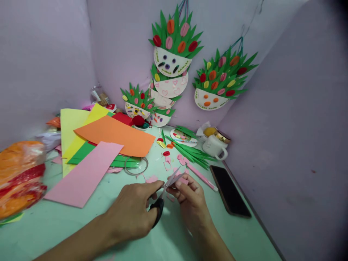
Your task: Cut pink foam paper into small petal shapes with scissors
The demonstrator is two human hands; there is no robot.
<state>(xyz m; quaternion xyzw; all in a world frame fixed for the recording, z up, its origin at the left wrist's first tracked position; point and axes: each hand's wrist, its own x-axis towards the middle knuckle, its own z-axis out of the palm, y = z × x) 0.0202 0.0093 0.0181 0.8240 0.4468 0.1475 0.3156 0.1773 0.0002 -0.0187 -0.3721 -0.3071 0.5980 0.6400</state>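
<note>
My left hand [137, 208] grips black-handled scissors [157, 210], its index finger stretched along them toward the pivot. The blades are parted and point up and to the right. In my right hand [191, 201] a small piece of pink paper [184, 180] is pinched between thumb and fingers, right beside the blades. Whether the blades touch the paper, I cannot tell. Pink scraps [151, 179] lie on the table just beyond my hands. A pink pen [202, 177] rests to the right of them.
Coloured paper sheets [116, 136] and a roll of clear tape [136, 166] lie at left, near an orange plastic bag [19, 174]. At right are a phone [230, 190], a white mug [214, 146] and green paper leaves [191, 152]. Paper flower baskets [172, 59] hang on the wall.
</note>
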